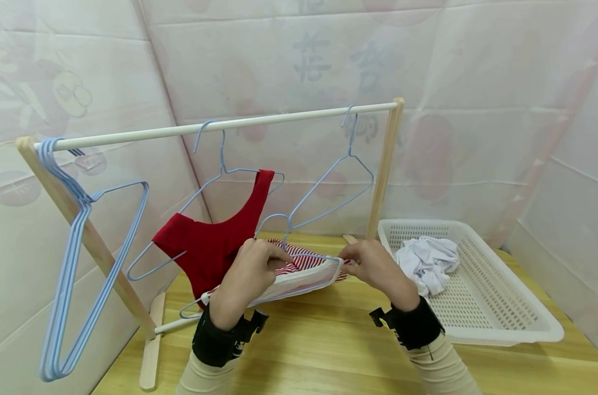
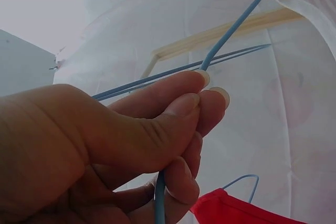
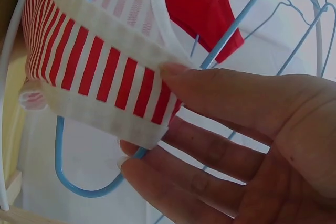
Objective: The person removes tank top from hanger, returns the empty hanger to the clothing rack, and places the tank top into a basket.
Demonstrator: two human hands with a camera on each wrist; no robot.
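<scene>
Pinching a blue hanger [image 1: 299,255] wire, the left hand [image 1: 247,274] steadies it over the table [image 1: 328,340] while the right hand [image 1: 373,266] pinches the striped garment [image 1: 304,274] strap onto it.

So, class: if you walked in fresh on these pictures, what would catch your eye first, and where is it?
First, the red top draped on a blue hanger under the white rail, left of centre. Just below, the left hand and right hand fit a red-striped garment onto a blue wire hanger. At right, a white basket holds crumpled white cloth.
</scene>
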